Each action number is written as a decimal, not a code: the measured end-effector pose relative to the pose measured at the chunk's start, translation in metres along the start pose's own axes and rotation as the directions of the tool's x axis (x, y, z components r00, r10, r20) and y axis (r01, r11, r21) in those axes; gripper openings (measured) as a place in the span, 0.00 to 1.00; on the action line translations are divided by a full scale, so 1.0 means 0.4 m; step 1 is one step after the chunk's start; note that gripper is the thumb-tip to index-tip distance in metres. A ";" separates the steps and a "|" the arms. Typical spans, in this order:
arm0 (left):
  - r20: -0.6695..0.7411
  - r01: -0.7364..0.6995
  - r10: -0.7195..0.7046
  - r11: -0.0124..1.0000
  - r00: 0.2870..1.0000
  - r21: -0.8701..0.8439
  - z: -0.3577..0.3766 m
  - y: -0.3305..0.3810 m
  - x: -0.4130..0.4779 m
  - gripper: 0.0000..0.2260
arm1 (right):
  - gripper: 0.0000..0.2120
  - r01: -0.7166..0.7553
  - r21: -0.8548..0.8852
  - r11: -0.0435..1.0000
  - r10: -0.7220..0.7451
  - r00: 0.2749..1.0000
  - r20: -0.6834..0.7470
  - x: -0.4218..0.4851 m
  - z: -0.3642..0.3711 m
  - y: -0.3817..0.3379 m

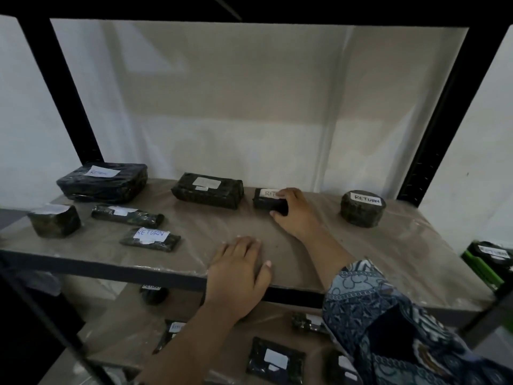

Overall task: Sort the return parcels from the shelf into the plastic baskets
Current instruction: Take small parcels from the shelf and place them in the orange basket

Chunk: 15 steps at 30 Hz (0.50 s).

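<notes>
Black-wrapped parcels with white RETURN labels lie on the brown shelf (361, 251). My right hand (297, 211) is closed around the right end of a small black parcel (266, 200) at mid-shelf. My left hand (238, 269) rests flat on the shelf's front edge, fingers apart, holding nothing. A round parcel (363, 208) stands to the right. A long block parcel (207, 193) lies left of the held one. Further left sit a large parcel (102, 182), a chunky parcel (54, 220), a slim parcel (127, 215) and a flat parcel (150, 238).
Black shelf uprights (59, 87) frame both sides, with a pale sheet behind. A lower shelf (133, 323) holds several more labelled parcels. At the far right edge is a green basket (484, 266) with a labelled parcel inside.
</notes>
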State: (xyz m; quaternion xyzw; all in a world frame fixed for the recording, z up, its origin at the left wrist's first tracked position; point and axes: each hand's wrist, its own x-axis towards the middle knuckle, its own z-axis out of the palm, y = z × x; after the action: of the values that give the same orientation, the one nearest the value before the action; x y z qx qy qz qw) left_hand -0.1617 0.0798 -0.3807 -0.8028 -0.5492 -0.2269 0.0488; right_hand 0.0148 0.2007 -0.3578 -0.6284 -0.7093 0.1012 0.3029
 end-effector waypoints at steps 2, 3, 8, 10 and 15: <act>0.002 -0.004 0.004 1.000 1.000 -0.002 -0.001 -0.001 -0.002 0.22 | 0.18 0.012 0.022 1.000 -0.011 0.998 -0.064 -0.004 -0.001 0.005; -0.001 -0.007 0.007 1.000 1.000 -0.003 0.000 -0.002 -0.001 0.22 | 0.15 0.017 0.032 0.999 -0.014 0.996 -0.092 -0.005 0.000 0.007; -0.020 -0.008 0.008 1.000 1.000 0.013 0.002 -0.004 -0.001 0.22 | 0.14 0.023 0.013 1.000 -0.021 0.985 -0.172 -0.024 -0.017 0.000; -0.021 -0.002 0.002 1.000 1.000 0.008 0.004 -0.004 0.000 0.22 | 0.20 0.036 0.018 0.999 -0.032 0.984 -0.178 -0.043 -0.025 -0.008; -0.032 -0.005 0.004 1.000 0.999 -0.019 0.007 0.000 -0.003 0.23 | 0.30 -0.001 0.060 0.998 0.011 0.988 -0.156 -0.088 -0.048 -0.027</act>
State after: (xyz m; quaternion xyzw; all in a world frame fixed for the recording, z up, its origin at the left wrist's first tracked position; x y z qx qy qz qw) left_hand -0.1612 0.0798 -0.3837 -0.8008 -0.5442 -0.2449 0.0503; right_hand 0.0175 0.1606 -0.3476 -0.6272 -0.6780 0.0737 0.3761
